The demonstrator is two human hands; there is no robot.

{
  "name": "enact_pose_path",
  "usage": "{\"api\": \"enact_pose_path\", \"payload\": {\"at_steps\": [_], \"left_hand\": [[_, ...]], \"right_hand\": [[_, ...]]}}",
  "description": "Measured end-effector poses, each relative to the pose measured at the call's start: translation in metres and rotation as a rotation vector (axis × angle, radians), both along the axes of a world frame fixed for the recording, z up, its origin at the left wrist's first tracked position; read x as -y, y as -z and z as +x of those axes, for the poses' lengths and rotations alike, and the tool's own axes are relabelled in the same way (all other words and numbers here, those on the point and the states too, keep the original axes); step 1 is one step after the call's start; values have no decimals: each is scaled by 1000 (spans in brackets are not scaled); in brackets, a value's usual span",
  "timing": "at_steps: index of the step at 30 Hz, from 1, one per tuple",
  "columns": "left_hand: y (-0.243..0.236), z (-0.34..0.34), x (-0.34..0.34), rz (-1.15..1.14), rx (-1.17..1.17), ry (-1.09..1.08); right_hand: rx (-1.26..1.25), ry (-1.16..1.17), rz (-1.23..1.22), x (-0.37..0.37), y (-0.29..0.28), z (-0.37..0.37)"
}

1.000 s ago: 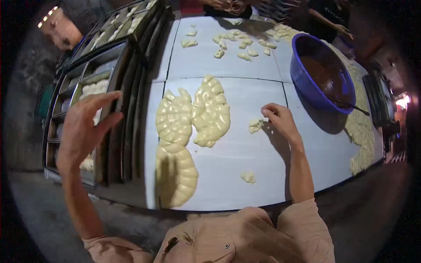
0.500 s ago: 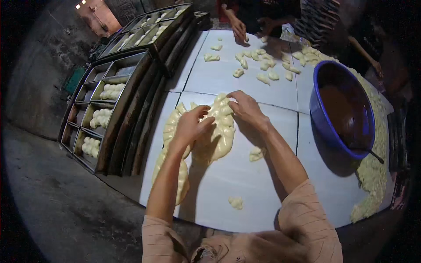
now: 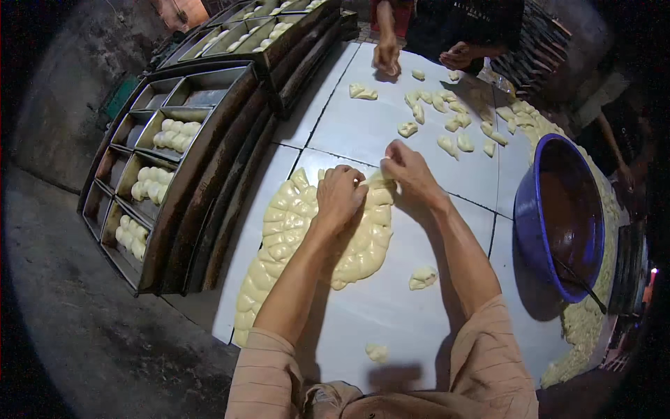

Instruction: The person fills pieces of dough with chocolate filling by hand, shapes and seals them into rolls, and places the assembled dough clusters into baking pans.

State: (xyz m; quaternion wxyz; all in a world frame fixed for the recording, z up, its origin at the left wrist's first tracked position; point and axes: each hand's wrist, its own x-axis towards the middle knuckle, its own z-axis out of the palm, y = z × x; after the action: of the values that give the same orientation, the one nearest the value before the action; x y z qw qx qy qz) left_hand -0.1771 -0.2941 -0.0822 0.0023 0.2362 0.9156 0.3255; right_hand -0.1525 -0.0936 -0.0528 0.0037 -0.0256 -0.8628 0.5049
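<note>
A broad, glossy sheet of pale dough (image 3: pixel 285 234), creased into many lumps, covers the left part of the white table. My left hand (image 3: pixel 340 197) rests over its far part, fingers bent and closed on the dough. Just to the right, my right hand (image 3: pixel 413 174) pinches the far right edge of the same dough between thumb and fingers. Parts of the fingertips are hidden. A small dough piece (image 3: pixel 422 278) lies right of the sheet, and another dough lump (image 3: pixel 377 353) sits nearer my body.
Metal baking trays (image 3: pixel 193 174) are stacked at the left, some compartments holding dough rolls. A blue basin (image 3: pixel 520 230) of brown liquid stands right, a thin handle over its rim. Small dough pieces (image 3: pixel 447 143) lie far across. A co-worker's hand (image 3: pixel 386 56) works there. Lumpy dough (image 3: pixel 583 335) lines the right edge.
My hands have come closer together over the dough's far edge, the left moving right and closing its fingers. The view has shifted, and the dough sheet looks wider and flatter.
</note>
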Motion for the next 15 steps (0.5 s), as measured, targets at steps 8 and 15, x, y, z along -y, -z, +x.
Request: {"api": "enact_pose_path", "payload": {"at_steps": [8,15], "left_hand": [[-14,0,12,18,191,-12],[-17,-7,10,50,283,152]], "right_hand": [[-20,-398,566,15,-41,17],[343,-283,255,7,-43,3]]}}
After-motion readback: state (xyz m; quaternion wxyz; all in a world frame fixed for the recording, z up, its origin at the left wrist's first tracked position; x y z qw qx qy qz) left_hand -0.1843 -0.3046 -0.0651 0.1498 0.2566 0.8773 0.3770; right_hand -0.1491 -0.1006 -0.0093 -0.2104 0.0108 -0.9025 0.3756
